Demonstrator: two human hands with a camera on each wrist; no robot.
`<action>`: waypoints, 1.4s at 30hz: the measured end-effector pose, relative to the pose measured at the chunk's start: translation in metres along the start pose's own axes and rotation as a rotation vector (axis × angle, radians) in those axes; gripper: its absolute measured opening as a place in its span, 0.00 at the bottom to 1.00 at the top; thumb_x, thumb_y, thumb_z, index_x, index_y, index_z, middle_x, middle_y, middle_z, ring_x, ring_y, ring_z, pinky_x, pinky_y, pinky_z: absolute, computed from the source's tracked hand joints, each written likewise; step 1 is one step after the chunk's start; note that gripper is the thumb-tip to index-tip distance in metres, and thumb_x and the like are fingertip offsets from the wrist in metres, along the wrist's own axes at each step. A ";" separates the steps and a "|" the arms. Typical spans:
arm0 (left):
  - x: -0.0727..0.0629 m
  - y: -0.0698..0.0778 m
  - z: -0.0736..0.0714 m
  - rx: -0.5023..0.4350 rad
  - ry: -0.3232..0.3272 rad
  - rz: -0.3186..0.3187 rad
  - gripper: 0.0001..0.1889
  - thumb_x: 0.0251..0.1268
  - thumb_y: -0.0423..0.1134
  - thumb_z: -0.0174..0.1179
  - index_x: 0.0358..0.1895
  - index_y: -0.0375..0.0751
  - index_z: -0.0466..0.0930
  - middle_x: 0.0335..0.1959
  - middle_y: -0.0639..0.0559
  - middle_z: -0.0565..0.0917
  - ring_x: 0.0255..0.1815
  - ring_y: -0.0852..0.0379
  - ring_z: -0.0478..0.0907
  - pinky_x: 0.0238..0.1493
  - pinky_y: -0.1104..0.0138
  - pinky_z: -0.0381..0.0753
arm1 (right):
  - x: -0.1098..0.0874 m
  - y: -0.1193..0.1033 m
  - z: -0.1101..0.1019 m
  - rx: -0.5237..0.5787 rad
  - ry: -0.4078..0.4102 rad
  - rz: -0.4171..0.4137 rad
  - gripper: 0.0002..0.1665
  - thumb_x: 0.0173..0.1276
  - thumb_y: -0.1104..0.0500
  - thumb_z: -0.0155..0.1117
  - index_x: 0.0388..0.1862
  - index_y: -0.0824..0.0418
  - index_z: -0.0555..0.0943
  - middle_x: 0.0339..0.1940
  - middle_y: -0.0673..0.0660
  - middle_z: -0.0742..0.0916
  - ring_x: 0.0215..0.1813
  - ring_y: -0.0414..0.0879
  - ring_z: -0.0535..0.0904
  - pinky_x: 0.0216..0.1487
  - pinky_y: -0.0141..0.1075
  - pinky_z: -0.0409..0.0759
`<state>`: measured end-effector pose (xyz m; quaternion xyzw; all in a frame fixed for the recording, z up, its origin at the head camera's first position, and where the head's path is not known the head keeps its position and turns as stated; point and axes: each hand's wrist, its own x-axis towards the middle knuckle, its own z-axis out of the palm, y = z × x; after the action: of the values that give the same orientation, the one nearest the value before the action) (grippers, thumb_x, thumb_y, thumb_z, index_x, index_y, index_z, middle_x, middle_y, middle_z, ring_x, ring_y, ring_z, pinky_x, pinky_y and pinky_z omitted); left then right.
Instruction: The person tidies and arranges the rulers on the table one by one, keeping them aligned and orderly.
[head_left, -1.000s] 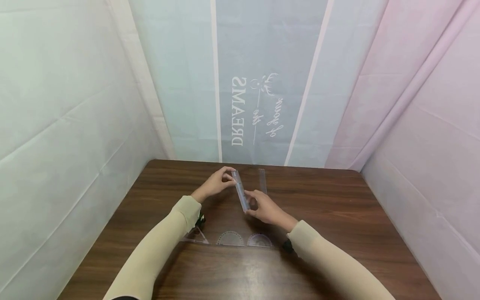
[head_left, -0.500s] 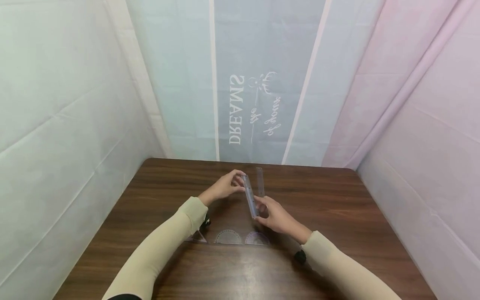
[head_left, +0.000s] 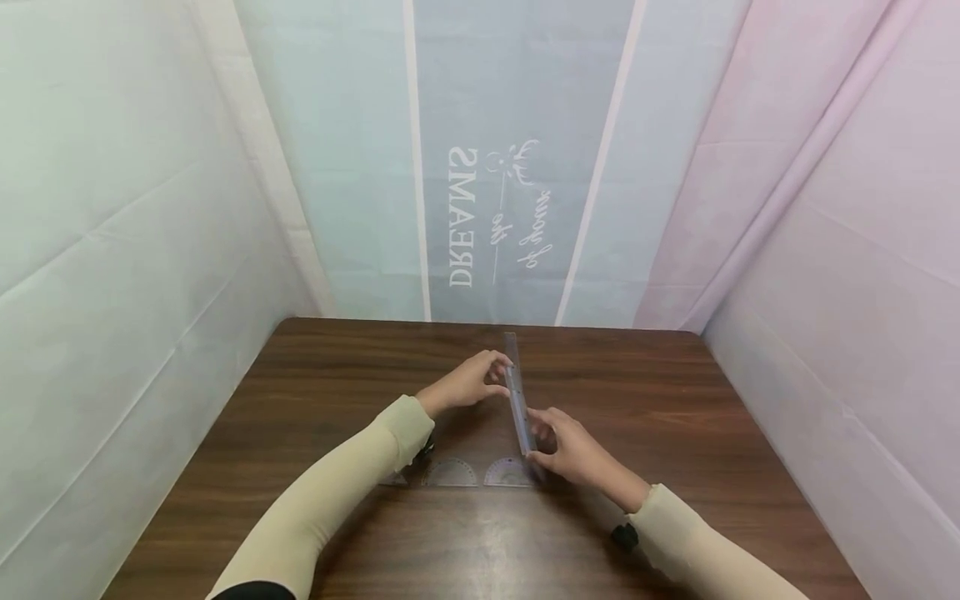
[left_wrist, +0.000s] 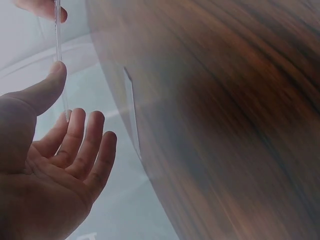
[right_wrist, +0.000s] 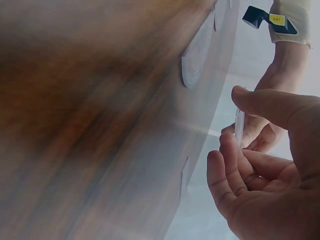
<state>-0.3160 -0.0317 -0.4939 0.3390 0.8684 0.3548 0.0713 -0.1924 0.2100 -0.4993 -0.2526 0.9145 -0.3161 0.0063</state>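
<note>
A clear bluish plastic ruler [head_left: 517, 408] is held slanted above the table by both hands. My left hand [head_left: 472, 380] pinches its far end between thumb and fingertips; my right hand [head_left: 567, 447] pinches the near end. The left wrist view shows the ruler [left_wrist: 58, 37] edge-on, a thin strip at the left thumb. In the right wrist view the ruler [right_wrist: 239, 125] stands between the right thumb and fingers, with the left hand [right_wrist: 255, 131] behind it. A second clear ruler [head_left: 511, 343] lies flat near the back edge, partly overlapped by the held one in the head view.
Two clear protractors [head_left: 450, 473] lie side by side nearer the front, the right one close below the held ruler's near end. A clear set square [head_left: 395, 479] shows partly beside the left sleeve [head_left: 360, 475]. Fabric walls surround the wooden table [head_left: 637, 400].
Both hands have carried the held ruler to the right and slightly nearer, so it now lines up with the ruler lying at the back. The head view has shifted slightly.
</note>
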 end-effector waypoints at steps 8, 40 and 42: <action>0.009 0.011 0.015 0.047 -0.036 0.041 0.28 0.71 0.42 0.73 0.68 0.37 0.75 0.55 0.45 0.80 0.55 0.50 0.80 0.61 0.60 0.80 | -0.021 0.004 -0.004 -0.002 0.010 0.033 0.41 0.65 0.62 0.83 0.72 0.74 0.76 0.44 0.52 0.83 0.45 0.45 0.82 0.46 0.38 0.84; 0.021 0.025 0.050 0.120 -0.159 0.005 0.26 0.69 0.44 0.76 0.64 0.38 0.79 0.55 0.46 0.79 0.55 0.52 0.79 0.61 0.64 0.79 | -0.049 0.013 0.003 0.055 -0.018 0.130 0.39 0.60 0.61 0.86 0.66 0.76 0.79 0.44 0.53 0.81 0.46 0.46 0.78 0.47 0.36 0.81; 0.022 0.024 0.050 0.136 -0.162 0.006 0.26 0.68 0.45 0.77 0.64 0.39 0.80 0.55 0.47 0.79 0.55 0.52 0.78 0.61 0.64 0.79 | -0.049 0.012 0.003 0.045 -0.019 0.135 0.40 0.59 0.61 0.87 0.65 0.77 0.79 0.44 0.53 0.81 0.46 0.47 0.78 0.47 0.37 0.81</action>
<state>-0.3011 0.0233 -0.5124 0.3734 0.8807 0.2668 0.1171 -0.1547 0.2395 -0.5157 -0.1932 0.9220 -0.3329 0.0418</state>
